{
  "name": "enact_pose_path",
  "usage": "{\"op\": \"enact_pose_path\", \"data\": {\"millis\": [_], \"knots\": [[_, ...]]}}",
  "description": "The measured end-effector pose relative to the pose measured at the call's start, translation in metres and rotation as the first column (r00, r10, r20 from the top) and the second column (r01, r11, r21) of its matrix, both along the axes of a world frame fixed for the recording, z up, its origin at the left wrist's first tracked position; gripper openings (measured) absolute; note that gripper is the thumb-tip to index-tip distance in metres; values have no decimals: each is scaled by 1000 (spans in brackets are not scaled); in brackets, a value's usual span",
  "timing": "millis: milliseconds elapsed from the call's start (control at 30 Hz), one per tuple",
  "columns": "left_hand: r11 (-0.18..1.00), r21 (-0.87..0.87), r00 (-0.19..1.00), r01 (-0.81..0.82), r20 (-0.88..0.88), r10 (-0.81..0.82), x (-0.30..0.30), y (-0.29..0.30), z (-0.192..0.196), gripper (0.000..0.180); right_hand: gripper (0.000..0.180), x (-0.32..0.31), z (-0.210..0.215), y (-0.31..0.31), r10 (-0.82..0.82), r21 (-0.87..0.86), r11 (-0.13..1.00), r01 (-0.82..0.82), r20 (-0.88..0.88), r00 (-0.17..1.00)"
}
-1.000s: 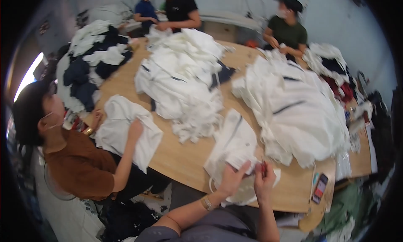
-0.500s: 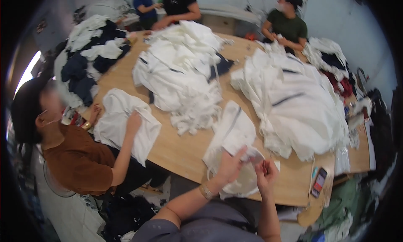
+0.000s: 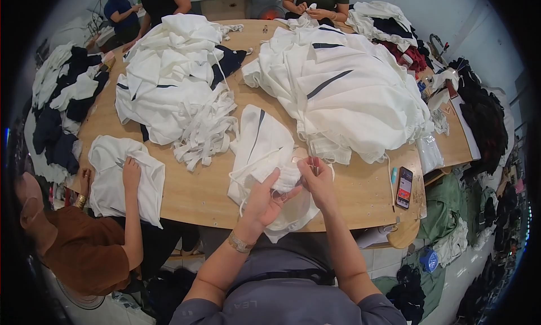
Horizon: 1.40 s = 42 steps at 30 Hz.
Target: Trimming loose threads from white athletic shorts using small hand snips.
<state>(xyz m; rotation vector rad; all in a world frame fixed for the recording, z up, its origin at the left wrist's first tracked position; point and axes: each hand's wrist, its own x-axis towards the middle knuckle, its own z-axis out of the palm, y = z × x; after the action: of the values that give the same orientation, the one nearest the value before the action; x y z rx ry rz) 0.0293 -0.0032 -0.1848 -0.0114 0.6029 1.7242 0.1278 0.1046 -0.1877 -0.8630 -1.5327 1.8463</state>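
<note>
A white garment (image 3: 258,140) with a dark stripe lies in front of me, its near end hanging over the table's front edge. My left hand (image 3: 264,202) pinches its gathered, ribbed-looking band (image 3: 287,178), thumb on top and fingers underneath. Right beside that band, my right hand (image 3: 319,184) is closed with the fingertips together. Something small, partly shiny, shows at those fingers, too small to name. A white cord loops along the garment's left side.
The wooden table (image 3: 197,198) bears a white garment heap (image 3: 169,60) with loose straps and a larger white heap (image 3: 360,94). A phone (image 3: 403,187) lies right. At left, a co-worker in brown (image 3: 90,246) handles white cloth (image 3: 112,178). More people stand behind the table.
My view has shifted, so the table sits further left and higher. My left hand has turned palm-up beneath the band, and the gathered edge now shows between my hands.
</note>
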Motion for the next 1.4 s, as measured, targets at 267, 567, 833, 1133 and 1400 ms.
{"op": "enact_pose_path", "data": {"millis": [267,567,833,1133,1400], "knots": [[988,-36,988,-150,44,151,-2,3,8,25,20,22,-7,-12,-105,278,943,182,-272,956],[978,-121,970,-173,-193,147,-2,0,18,25,28,29,12,-1,-133,940,265,-216,257,957],[978,-121,948,-171,-291,130,0,-1,23,28,27,28,14,-4,-128,934,280,-220,263,956],[971,-114,903,-212,-402,150,6,-1,21,27,27,29,14,-3,-147,944,221,-244,280,949],[947,-95,878,-308,-412,244,10,2,21,25,21,21,9,-17,-144,539,831,136,-27,989]]}}
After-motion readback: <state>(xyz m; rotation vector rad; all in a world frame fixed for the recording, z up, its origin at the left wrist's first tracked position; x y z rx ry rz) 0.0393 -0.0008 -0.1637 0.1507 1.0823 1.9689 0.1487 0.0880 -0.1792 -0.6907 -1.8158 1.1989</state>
